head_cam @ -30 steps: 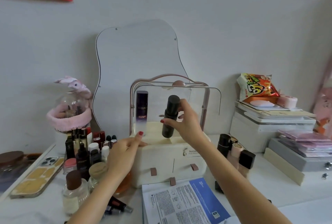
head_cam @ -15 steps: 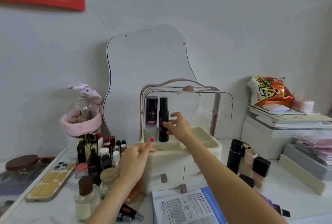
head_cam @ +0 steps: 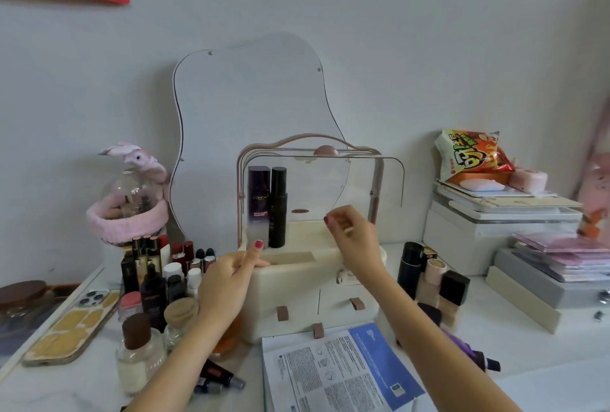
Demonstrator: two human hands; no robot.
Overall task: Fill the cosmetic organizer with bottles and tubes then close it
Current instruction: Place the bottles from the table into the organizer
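The cream cosmetic organizer (head_cam: pixel 297 283) stands at the middle of the table with its clear lid (head_cam: pixel 359 180) swung up. In its back left corner stand a purple L'Oreal bottle (head_cam: pixel 258 203) and a tall black bottle (head_cam: pixel 277 207), side by side and upright. My left hand (head_cam: pixel 227 283) rests on the organizer's front left rim, fingers curled, thumb up. My right hand (head_cam: pixel 355 240) hovers over the open top compartment, empty, fingers loosely apart. To the right wait a black bottle (head_cam: pixel 410 268), a beige tube (head_cam: pixel 432 283) and a black-capped foundation bottle (head_cam: pixel 454 292).
Left of the organizer crowd several lipsticks and small bottles (head_cam: pixel 165 276), a perfume bottle (head_cam: pixel 140 355) and a phone (head_cam: pixel 72 326). A leaflet (head_cam: pixel 340 372) lies in front. A wavy mirror (head_cam: pixel 251 134) leans behind. Stacked boxes (head_cam: pixel 495 226) and a snack bag (head_cam: pixel 472 155) fill the right.
My right hand set the black bottle upright beside the purple one, let go of it and drew back to the right, empty. My left hand stayed on the rim.
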